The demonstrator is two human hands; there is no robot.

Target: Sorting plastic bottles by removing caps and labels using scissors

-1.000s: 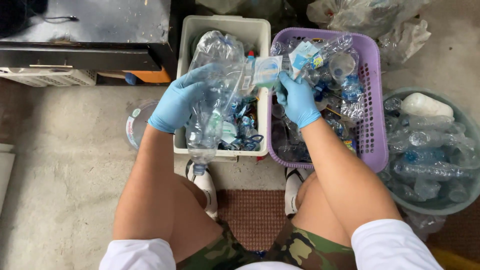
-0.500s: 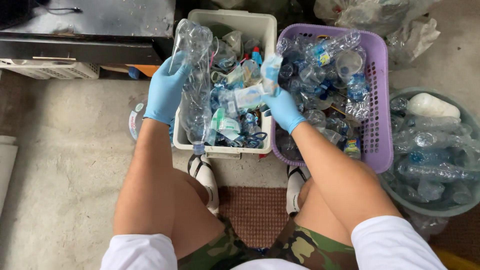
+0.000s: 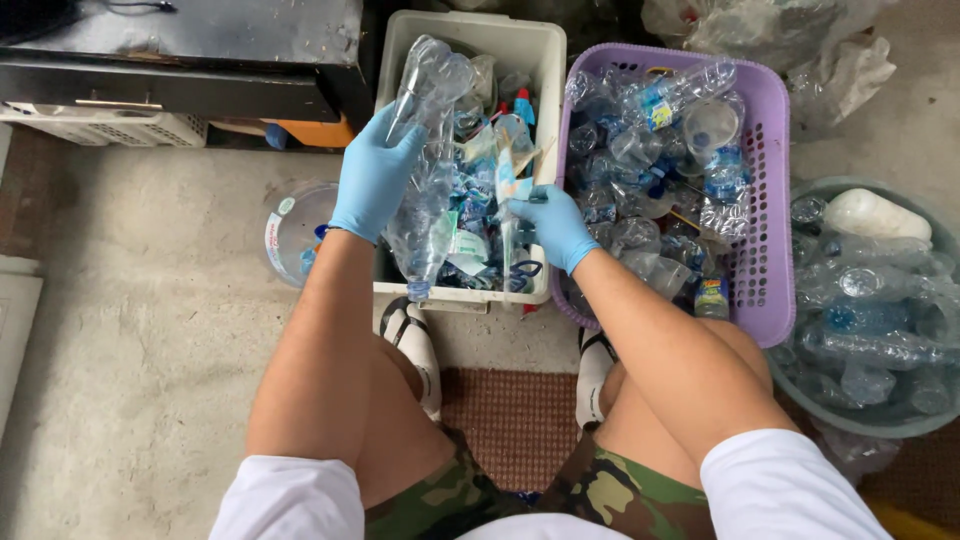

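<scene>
While both hands work over it, the white rectangular plastic bin serves as the reference point for every position below.

Left hand: the blue-gloved left hand is closed around the middle of a clear, crushed plastic bottle, held above the bin's left edge with its blue-ringed neck pointing down toward the near rim.

Right hand: the blue-gloved right hand pinches a peeled strip of pale plastic label film over the bin's right half, fingers narrow.

Bin contents: loose labels, caps and film scraps, filled close to the rim.

Right of the bin: a purple perforated plastic basket of clear bottles, touching the bin; further right, a grey-green round tub of more bottles.

Left of the bin: a clear round plastic lid on the concrete floor.

Risk, grip: a smooth, crumpled bottle may slip from the glove and drop outside the bin.

Risk, film: the thin strip looks likely to tear or cling to the glove.

Risk, overflow: scraps may spill over the rim.
</scene>
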